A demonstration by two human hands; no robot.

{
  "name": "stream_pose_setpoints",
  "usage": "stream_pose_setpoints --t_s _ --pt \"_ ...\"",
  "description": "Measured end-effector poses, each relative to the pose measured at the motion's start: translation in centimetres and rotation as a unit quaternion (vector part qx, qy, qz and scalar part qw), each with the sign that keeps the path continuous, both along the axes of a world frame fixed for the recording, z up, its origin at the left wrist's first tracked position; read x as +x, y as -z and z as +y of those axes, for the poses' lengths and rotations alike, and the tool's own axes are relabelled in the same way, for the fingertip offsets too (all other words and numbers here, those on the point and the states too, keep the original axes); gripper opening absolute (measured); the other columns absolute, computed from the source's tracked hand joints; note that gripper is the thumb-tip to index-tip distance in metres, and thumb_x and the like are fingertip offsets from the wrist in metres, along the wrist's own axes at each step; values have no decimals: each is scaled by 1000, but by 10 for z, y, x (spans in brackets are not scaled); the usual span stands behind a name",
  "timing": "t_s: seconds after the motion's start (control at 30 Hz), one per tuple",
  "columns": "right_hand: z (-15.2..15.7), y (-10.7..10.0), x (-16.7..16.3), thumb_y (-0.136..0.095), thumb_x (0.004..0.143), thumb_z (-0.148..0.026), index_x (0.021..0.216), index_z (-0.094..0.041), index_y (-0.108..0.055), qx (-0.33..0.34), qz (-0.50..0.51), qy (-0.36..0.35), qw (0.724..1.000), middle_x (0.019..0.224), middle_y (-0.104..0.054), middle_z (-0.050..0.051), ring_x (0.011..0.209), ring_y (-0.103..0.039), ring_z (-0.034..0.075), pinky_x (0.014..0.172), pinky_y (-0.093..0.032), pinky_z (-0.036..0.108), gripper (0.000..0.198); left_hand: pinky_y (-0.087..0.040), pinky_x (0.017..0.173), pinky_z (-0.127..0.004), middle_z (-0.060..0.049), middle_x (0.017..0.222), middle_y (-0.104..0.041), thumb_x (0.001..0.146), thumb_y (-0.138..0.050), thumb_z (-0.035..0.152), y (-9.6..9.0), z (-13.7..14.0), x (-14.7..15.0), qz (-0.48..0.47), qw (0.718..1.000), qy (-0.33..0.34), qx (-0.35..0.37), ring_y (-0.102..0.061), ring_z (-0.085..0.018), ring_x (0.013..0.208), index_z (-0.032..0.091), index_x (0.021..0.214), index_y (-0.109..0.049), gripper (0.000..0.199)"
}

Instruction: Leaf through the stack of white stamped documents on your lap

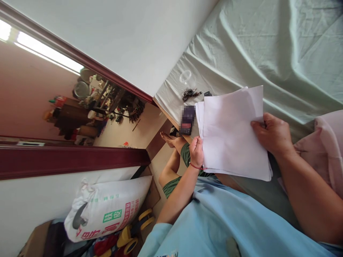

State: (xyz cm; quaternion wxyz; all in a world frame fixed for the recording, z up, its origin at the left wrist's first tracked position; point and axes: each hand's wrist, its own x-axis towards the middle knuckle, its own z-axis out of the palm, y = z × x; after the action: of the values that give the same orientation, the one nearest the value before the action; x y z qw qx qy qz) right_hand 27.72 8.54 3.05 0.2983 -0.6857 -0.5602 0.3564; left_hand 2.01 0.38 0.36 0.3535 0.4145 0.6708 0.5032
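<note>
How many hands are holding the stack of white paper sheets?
2. The left hand grips the left edge of the stack of white rectangular paper sheets, and the right hand grips its right edge. No other hand shows.

The setting was a home. A sheeted bed [257, 46] occupied the upper right; a dark-red doorframe [80, 162] crossed the left.

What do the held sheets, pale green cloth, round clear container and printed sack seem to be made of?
Held sheets: probably paper, matt white; thin, straight edges.
Pale green cloth: fabric, fibre uncertain, softly smooth; loose folds.
Round clear container: likely plastic, see-through with a pale rim; glass is possible.
Printed sack: perhaps woven plastic, white; it creases and bunches.
</note>
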Motion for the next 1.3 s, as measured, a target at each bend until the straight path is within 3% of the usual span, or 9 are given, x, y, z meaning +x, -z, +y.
stream_pose_setpoints --t_s 0.23,0.73,1.3 --pt "1 7 2 -60 77 -37 66 -24 -43 8 -7 6 1000 59 -49 -2 59 -43 16 65 -32 31 24 -50 88 -33 -5 90 -70 92 -60 59 11 0 -8 74 997 -29 1 -65 -21 90 18 96 -68 42" --pt "1 8 5 -57 72 -48 63 -23 -44 19 5 2 1000 59 -50 -1 59 -41 15 65 -33 31 29 -48 84 -33 -4 84 -65 92 -56 55 6 1 -10 90 996 -5 -12 -60 -20 84 18 89 -64 38" --pt "0 12 10 -59 75 -47 66 -22 -50 21 10 15 1000 60 -50 -2 60 -42 14 65 -32 30 28 -47 81 -31 -3 79 -62 91 -58 53 1 2 -9 70 997 0 -24 -58 -19 80 19 84 -62 35"
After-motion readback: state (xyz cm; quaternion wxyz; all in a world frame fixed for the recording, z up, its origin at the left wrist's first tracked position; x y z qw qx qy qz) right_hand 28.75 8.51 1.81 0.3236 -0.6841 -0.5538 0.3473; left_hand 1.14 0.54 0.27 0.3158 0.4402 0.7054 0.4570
